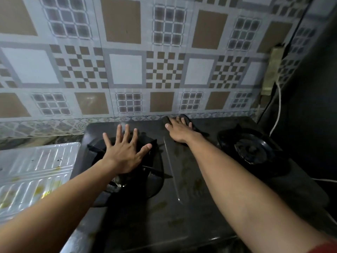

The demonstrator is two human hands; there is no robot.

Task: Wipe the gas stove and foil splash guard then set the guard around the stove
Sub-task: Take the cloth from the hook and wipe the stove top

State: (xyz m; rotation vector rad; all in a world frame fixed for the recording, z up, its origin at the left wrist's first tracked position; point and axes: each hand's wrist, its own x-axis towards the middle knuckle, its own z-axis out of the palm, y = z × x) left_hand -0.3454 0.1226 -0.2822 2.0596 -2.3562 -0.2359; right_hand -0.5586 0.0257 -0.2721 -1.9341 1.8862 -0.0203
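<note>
While our right hand [179,129] presses a dark cloth [189,125] flat at the back edge of the gas stove [182,189], our left hand [125,150] rests splayed, gripping nothing, on the left burner grate [155,172]. The foil splash guard [34,172] lies flat on the surface just left of the stove, nearer our left hand.
</note>
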